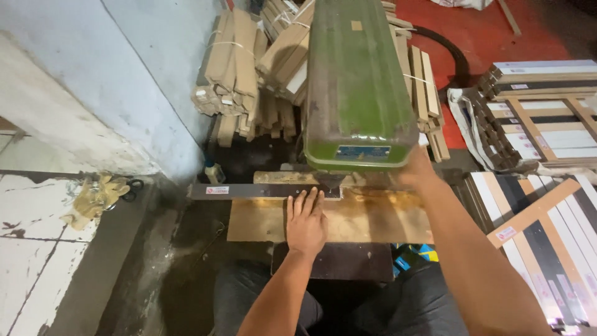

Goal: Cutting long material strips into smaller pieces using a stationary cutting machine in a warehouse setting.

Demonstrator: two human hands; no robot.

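My left hand lies flat, fingers together, on a brown board table, its fingertips pressing against a long dark strip that runs leftward under the head of a green machine. My right hand reaches up beside the machine's lower right corner; its fingers are partly hidden by the green housing, so what it grips does not show. The strip carries a small white label near its left end.
Bundles of tied wooden strips are stacked behind the machine. Piles of dark, white and tan framed pieces lie at the right on a red floor. A crumpled yellow glove rests at the left by the pale wall.
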